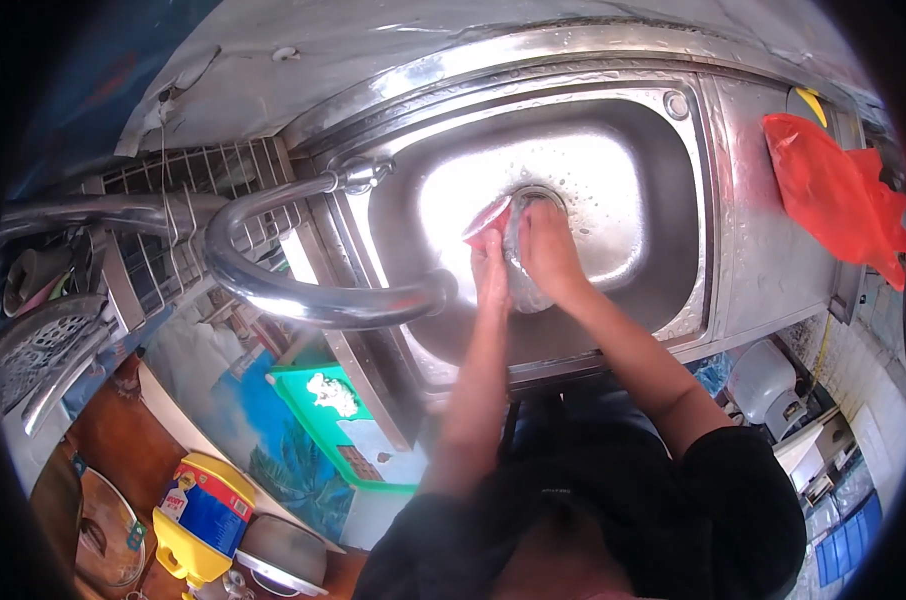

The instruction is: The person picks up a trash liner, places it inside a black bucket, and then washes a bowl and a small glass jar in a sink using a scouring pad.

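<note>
Both hands are low in a stainless steel sink basin [618, 322]. My left hand [489, 262] grips a small pinkish-red dish or cup [490, 219] with a pale rim, tilted on its side. Just right of it, my right hand [549, 244] has its fingers curled down in front of the drain [535, 192]; its fingertips are partly hidden. Between and below the hands is something clear and shiny [526, 289], either water or thin transparent plastic; I cannot tell which. The curved chrome faucet [303, 307] arches in from the left, its end beside my left wrist.
A red plastic bag [828, 195] lies on the steel drainboard [757, 262] at right. Left of the sink are a wire rack [149, 262] and a green-rimmed tray [310, 420]. A yellow jug [202, 517] and a metal pot [284, 555] stand at lower left.
</note>
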`<action>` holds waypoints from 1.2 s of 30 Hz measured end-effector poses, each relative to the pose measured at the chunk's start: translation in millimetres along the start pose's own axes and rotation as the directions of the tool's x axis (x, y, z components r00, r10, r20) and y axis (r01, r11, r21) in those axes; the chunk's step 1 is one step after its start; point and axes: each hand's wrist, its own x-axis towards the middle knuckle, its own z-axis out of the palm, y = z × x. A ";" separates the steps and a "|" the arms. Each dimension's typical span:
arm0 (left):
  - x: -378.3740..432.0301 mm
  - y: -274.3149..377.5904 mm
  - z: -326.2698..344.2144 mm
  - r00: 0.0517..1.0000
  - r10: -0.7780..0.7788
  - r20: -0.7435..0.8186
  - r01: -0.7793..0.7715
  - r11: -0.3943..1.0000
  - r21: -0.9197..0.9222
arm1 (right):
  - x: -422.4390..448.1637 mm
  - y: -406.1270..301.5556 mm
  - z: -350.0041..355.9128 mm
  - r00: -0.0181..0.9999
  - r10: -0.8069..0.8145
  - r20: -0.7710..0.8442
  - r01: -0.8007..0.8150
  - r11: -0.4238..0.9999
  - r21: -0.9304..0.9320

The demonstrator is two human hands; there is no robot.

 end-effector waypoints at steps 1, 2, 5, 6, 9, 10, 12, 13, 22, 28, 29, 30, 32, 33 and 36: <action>-3.4 -0.5 1.9 1.000 0.005 0.002 -0.005 1.000 0.002 | 16.4 13.2 4.6 0.976 0.182 0.121 -0.194 0.976 0.096; -4.7 -2.4 4.1 0.997 0.073 0.027 -0.072 0.996 -0.043 | 30.2 23.6 7.5 0.905 0.344 0.250 -0.390 0.906 0.165; 2.0 5.5 -10.5 0.990 0.138 0.017 -0.136 0.987 -0.079 | 24.0 1.9 3.7 0.955 0.192 0.227 -0.223 0.967 0.119; 3.5 6.6 -12.8 0.992 0.129 -0.002 -0.128 0.989 -0.079 | 11.3 -13.9 -2.7 0.987 0.002 0.160 -0.010 0.999 0.047; 2.9 5.5 -9.7 0.998 -0.046 0.044 0.050 0.994 -0.096 | -14.6 -35.6 3.9 0.997 -0.041 0.061 0.041 0.999 -0.012; 2.2 5.9 -6.9 0.988 -0.133 0.080 0.140 0.986 -0.094 | -6.8 -26.1 2.1 0.997 0.030 0.076 -0.032 0.999 0.019; 4.4 1.6 7.9 0.989 -0.037 0.143 0.027 0.997 0.068 | 27.4 6.7 6.9 0.986 0.159 0.051 -0.165 0.977 0.136; -2.9 6.3 14.9 0.981 -0.095 0.166 0.119 0.982 -0.144 | 37.1 9.5 6.2 0.955 0.288 0.072 -0.297 0.920 0.254; 8.1 -3.2 -8.1 0.994 -0.090 0.068 0.089 0.996 0.019 | 18.5 -4.3 3.0 0.992 0.088 -0.094 -0.076 0.989 0.126; -3.9 39.7 6.2 0.875 0.338 0.347 -0.411 0.897 0.163 | 44.0 15.6 -53.4 0.928 0.337 0.156 -0.357 0.692 0.627; -1.7 43.4 6.1 0.810 0.434 0.394 -0.575 0.717 0.394 | 38.0 2.2 -60.3 0.982 0.173 0.073 -0.186 0.835 0.518; -0.7 45.7 6.6 0.733 0.498 0.463 -0.675 0.457 0.579 | 29.9 -9.4 -61.9 1.000 -0.009 0.016 0.002 0.924 0.383; 7.1 28.4 -1.1 0.906 0.309 0.291 -0.364 0.917 0.161 | 18.7 -36.3 -49.8 0.879 -0.477 0.011 0.466 0.863 0.194; 11.9 24.2 -12.7 0.749 0.521 0.409 -0.662 0.565 0.493 | 19.5 -35.5 -37.0 0.884 -0.467 0.009 0.461 0.876 0.143; -1.7 16.4 12.0 0.665 0.491 0.564 -0.712 0.187 0.676 | 60.4 4.6 -29.3 0.973 -0.232 -0.003 0.232 0.973 0.002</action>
